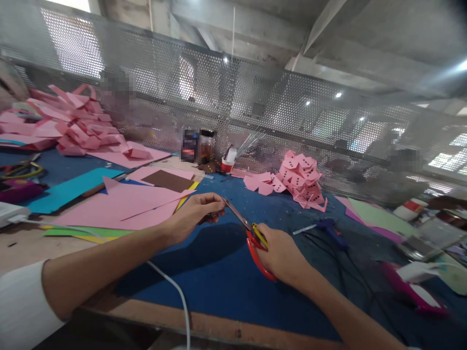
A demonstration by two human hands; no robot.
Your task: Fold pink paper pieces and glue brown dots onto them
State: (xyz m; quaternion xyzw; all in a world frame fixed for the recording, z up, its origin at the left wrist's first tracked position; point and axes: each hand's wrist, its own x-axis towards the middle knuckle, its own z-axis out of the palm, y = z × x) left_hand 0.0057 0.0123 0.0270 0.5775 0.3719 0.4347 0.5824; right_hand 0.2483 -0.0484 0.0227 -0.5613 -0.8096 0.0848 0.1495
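My right hand (286, 255) is wrapped round the handles of a pair of scissors (245, 221), which show red and yellow. Their blades point up and left, looking nearly closed, with the tips at the fingers of my left hand (197, 214). Those left fingers are pinched together; whatever they hold, if anything, is too small or hidden to make out. Under both hands lies a dark blue mat (219, 287). Just left of my left hand are pink paper sheets (142, 199) with a brown piece (170, 181) on top.
Folded pink paper (80, 121) is heaped at the back left. Dotted pink paper shapes (299, 177) stand before the perforated metal screen (241, 97). A blue glue gun (332, 232) with its cord lies at right. A white cable (175, 287) crosses the front edge.
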